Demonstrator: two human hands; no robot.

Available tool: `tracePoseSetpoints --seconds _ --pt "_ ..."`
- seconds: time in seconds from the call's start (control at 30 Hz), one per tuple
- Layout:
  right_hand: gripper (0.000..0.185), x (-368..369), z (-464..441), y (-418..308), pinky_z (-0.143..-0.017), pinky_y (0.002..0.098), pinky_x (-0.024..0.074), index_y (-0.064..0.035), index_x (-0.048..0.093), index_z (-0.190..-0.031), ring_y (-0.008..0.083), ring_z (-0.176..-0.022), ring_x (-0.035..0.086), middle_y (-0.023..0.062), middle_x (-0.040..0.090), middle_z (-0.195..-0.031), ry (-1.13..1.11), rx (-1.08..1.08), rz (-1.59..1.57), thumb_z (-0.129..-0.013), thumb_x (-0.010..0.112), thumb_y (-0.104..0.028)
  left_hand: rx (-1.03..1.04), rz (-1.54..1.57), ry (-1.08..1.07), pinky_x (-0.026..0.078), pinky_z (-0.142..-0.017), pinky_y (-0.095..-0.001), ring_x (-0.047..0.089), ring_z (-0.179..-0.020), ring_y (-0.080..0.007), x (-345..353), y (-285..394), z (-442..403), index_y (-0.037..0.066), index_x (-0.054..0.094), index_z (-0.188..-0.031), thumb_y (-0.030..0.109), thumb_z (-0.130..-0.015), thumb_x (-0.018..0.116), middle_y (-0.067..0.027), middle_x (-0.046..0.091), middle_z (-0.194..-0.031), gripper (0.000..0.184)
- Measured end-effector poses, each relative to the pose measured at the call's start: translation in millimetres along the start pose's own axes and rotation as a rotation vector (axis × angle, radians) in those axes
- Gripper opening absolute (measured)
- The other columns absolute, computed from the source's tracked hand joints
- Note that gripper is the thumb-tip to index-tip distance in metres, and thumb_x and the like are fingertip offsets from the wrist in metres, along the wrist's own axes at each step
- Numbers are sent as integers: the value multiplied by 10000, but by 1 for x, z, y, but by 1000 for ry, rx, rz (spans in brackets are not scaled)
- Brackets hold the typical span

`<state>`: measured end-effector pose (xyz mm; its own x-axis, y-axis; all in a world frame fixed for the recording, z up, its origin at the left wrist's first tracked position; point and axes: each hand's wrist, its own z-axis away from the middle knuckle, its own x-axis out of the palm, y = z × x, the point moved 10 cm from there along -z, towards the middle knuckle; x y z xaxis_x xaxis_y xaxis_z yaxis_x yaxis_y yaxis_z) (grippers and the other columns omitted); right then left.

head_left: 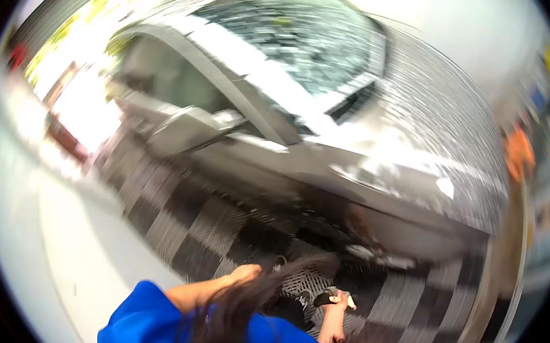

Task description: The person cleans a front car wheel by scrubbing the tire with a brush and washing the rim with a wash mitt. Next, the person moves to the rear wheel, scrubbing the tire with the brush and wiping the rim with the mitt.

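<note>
My right hand (341, 298) is closed around a small object with a dark end and a cream-coloured end (351, 302); motion blur hides its exact kind. It hangs low in front of me, over the checkered floor. On the other side, my left hand (247, 271) is held out at the end of a bent arm, partly behind strands of dark hair. Its fingers are smeared, so I cannot make out whether they hold anything. Beyond both hands stands a grey car (275, 171), its side towards me, with neither hand touching it.
The car's side mirror (185, 130) juts out towards me. Black and grey checkered tiles (210, 227) cover the floor. A white wall (85, 247) runs along the left, with a bright opening (89, 95) behind the car. An orange item (518, 153) is at the far right.
</note>
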<state>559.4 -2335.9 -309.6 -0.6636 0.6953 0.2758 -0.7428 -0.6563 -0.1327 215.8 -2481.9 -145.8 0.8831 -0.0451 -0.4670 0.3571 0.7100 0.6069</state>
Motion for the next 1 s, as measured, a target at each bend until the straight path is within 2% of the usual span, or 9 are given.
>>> tracePoseSetpoints --seconds 0.07,0.3,0.43,0.5,0.6,0.67,0.7,0.77,1.0 --pt "360 26 20 38 -1018 572 305 -160 682 -970 297 -1140 530 23 632 -1153 58 147 306 -836 448 -398 -44 371 223 479 -648 -409 587 -674 -274 -30 -35 64 6 644 -855 311 -873 501 -110 638 -750 338" --pt "396 172 92 239 -1006 499 376 -111 704 -911 291 -1106 538 75 634 -1128 -168 319 1021 -891 422 -387 -676 24 680 513 -654 -324 632 -673 -206 15 -284 223 53 711 -820 284 -891 482 -124 674 -742 333" --pt "359 225 124 379 -1004 487 378 -118 704 -908 286 -1099 543 65 654 -1073 -122 402 1176 -896 423 -342 -702 1245 1298 467 -616 -316 563 -658 -133 -22 -339 318 41 680 -763 260 -843 689 -48 651 -729 233" --pt "304 258 127 451 -957 498 419 -118 703 -880 297 -1015 588 68 670 -1003 -152 288 1491 -879 457 -297 -521 983 1603 447 -622 -273 542 -653 -105 -156 -325 403 11 665 -773 309 -886 645 -37 646 -712 319" --pt "261 284 157 592 -824 520 489 -119 689 -804 315 -853 633 74 678 -834 -108 482 1466 -833 528 -322 117 734 2114 451 -943 -387 580 -1095 -255 -366 -238 568 6 608 -780 111 -945 512 -204 615 -1178 217" --pt "301 301 152 688 -839 505 482 -119 688 -796 299 -876 624 63 682 -869 -191 599 1455 -846 515 -361 320 -66 2245 302 -1097 -490 458 -1260 -368 -449 -126 676 22 576 -1072 154 -952 479 -261 499 -1312 203" --pt "316 315 138 739 -868 494 475 -115 699 -840 296 -902 621 62 684 -924 -305 618 1456 -863 495 -355 756 -185 2340 274 -1102 -518 410 -1292 -380 -466 -69 715 44 503 -1267 229 -966 456 -259 433 -1371 357" --pt "401 333 190 812 -984 513 418 -112 672 -1019 337 -1107 561 150 598 -1198 -378 685 1442 -956 396 -396 1513 -459 2145 272 -1082 -567 396 -1299 -368 -474 7 763 39 463 -1340 330 -970 450 -228 428 -1384 470" --pt "365 406 289 993 -1011 513 388 -47 653 -1077 299 -1142 535 113 635 -1147 -444 801 1555 -963 386 -269 1613 -624 1481 269 -1079 -573 402 -1292 -370 -615 -11 706 35 481 -1315 316 -952 459 -229 445 -1363 459"
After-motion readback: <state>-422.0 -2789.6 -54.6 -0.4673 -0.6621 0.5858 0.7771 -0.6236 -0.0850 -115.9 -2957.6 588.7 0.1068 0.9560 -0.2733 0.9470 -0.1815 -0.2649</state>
